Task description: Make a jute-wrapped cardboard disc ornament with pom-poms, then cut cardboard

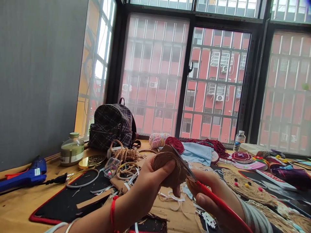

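In front of me my left hand (145, 181) pinches a brown cardboard piece with a coil of jute twine (161, 159) on it, the thumb pressed over the front. My right hand (212, 181) is closed around the red handle of a pair of scissors (218, 197). The metal blades point up and to the left and lie along the right edge of the cardboard piece. Whether they are spread or closed on the edge I cannot tell. Below the hands lies a cardboard sheet (176, 215) with scraps on it.
A blue glue gun (26, 176) and a glass jar (72, 149) stand at the left. Behind are a plaid backpack (111, 126), a jute rope bundle (125, 153) and a dark red yarn coil (175, 144). Round woven twine mats (245, 184) lie to the right.
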`<state>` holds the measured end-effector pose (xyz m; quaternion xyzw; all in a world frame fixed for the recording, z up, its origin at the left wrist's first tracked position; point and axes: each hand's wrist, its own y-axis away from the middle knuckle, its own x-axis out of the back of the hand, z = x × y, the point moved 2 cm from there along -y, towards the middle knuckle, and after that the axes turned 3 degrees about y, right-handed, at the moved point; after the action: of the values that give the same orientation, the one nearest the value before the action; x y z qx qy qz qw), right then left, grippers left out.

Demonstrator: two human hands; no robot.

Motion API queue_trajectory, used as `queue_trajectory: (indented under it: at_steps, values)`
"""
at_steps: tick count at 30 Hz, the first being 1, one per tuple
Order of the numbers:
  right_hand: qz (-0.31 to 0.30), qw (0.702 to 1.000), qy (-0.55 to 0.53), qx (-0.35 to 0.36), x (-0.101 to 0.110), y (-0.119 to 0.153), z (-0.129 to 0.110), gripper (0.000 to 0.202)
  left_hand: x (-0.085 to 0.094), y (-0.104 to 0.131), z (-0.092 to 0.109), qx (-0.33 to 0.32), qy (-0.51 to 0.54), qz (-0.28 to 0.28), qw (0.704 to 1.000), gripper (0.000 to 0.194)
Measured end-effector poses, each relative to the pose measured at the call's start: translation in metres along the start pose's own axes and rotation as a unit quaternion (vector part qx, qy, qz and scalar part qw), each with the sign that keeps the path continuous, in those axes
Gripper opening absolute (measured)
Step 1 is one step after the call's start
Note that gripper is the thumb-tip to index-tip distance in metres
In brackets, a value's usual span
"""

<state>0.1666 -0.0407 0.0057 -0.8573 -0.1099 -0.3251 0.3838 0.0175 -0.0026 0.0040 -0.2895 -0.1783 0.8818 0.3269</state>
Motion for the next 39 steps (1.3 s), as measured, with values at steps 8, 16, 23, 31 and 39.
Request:
queue_trajectory:
  at_steps: [8,16,23,31,39]
  values:
    - [0.010,1.000,-0.015,-0.021,-0.006,0.000,-0.001,0.055,-0.002,0.001,-0.001,-0.019,0.004,0.012,1.000,0.020]
    - [0.025,0.998,-0.044,-0.023,-0.010,-0.001,-0.002,0.054,-0.006,0.003,0.002,-0.025,-0.002,0.014,1.000,0.023]
    - [0.031,0.997,-0.054,-0.043,-0.013,0.000,-0.002,0.050,-0.006,0.003,0.002,-0.027,0.012,0.008,1.000,0.021]
    - [0.052,0.996,-0.060,-0.037,-0.011,0.000,-0.002,0.048,0.000,0.000,-0.002,-0.017,-0.010,0.002,1.000,0.018]
    - [0.136,0.989,-0.046,-0.038,0.007,-0.004,0.018,0.049,0.009,-0.007,-0.008,0.072,-0.149,-0.055,0.985,0.020]
